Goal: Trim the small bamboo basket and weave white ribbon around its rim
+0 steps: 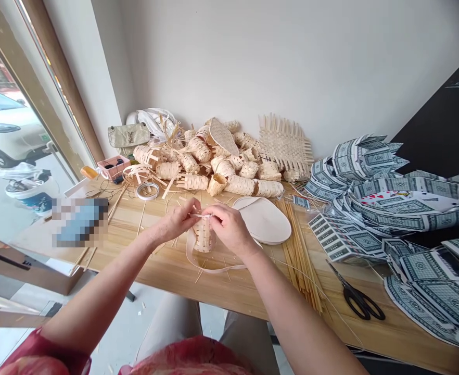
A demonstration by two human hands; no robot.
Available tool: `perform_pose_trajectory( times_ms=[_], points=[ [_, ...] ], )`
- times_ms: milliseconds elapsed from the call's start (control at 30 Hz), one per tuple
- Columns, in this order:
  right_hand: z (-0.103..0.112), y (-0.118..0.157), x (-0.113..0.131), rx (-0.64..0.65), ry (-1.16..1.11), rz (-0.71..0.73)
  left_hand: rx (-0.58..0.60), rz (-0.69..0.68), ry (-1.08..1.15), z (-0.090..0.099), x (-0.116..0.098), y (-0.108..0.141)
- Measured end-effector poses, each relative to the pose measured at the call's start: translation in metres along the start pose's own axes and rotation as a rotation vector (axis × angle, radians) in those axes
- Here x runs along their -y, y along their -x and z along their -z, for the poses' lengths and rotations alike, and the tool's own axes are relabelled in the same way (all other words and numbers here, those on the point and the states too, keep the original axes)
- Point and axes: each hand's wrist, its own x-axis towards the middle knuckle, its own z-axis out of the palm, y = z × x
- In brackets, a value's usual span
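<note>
Left hand [183, 215], right hand [231, 226]: fingers pinched on pale strip [201, 215], twelve o'clock on woven cylinder [203, 237], partly hidden from here.

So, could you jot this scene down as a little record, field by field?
Left hand: pinching a thin pale strip above a small woven cylinder
Right hand: pinching the same strip
Cylinder: upright, below the fingertips
Nearer the body: a long pale band curving across the wooden table
Far side: a heap of woven pieces near the wall
Right side: straw-coloured strips, black scissors, patterned card pieces
Unclear: whether strip and band connect
</note>
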Motion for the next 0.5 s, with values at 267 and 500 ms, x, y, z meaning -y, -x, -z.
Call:
perform_pose_trajectory(
  times_ms=[267,500],
  points=[
    [0.003,-0.001,-0.004,0.014,-0.062,0.066,0.029,-0.089,0.017,0.001,0.007,0.000],
    [0.006,0.002,-0.013,0.015,-0.088,0.193,0.055,-0.131,0.050,0.001,0.009,-0.002]
  ],
)
